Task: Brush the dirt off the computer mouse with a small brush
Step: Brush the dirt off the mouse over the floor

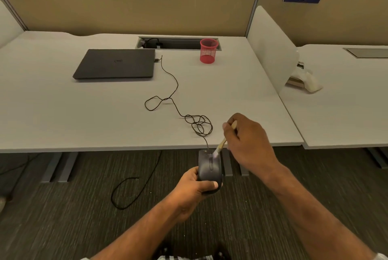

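Grey desk [63, 113] beyond hands | left hand [195, 188] clasps mouse [210, 167] | right hand [245, 140] pinches brush [220, 146], bristles at wheel | risk: tangled cord [197, 125] tugs mouse loose

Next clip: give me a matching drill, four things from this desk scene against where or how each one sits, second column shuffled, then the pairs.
Things:
1. computer mouse
2. small brush
3. laptop
4. red mesh cup

Places or states:
A. closed, flat on the desk
B. upright near the desk's cable slot
C. held in the left hand, off the desk's front edge
D. held in the right hand, bristles on the mouse

Pairs: 1-C, 2-D, 3-A, 4-B
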Available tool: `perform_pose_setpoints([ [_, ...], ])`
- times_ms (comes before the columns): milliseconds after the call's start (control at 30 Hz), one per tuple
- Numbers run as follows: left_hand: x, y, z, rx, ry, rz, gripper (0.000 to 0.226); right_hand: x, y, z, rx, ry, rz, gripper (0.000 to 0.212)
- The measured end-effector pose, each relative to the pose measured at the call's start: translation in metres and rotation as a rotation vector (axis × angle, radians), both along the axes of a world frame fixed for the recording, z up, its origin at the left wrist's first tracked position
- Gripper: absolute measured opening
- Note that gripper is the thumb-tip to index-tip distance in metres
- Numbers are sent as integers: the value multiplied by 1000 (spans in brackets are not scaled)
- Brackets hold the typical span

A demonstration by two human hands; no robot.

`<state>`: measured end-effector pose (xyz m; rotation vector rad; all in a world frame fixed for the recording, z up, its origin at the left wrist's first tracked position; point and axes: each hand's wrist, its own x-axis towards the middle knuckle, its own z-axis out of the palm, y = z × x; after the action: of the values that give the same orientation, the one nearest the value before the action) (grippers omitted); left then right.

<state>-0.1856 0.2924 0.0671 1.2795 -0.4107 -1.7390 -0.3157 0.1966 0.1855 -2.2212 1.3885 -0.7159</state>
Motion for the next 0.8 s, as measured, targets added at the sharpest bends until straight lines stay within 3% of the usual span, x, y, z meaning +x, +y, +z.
perform_pose_setpoints([
  [200, -1, 1, 3, -41, -17, -21, 53, 12, 19, -6, -30, 172, -28, 15],
  [367, -4, 0, 1, -44, -10, -23, 49, 27, 30, -8, 0, 83, 35, 15],
  [600, 1, 3, 0, -35, 6, -8, 55, 5, 10, 7, -26, -11, -42, 15],
  [800, 0, 3, 4, -55, -18, -19, 52, 4, 19, -1, 29, 145, -5, 14],
])
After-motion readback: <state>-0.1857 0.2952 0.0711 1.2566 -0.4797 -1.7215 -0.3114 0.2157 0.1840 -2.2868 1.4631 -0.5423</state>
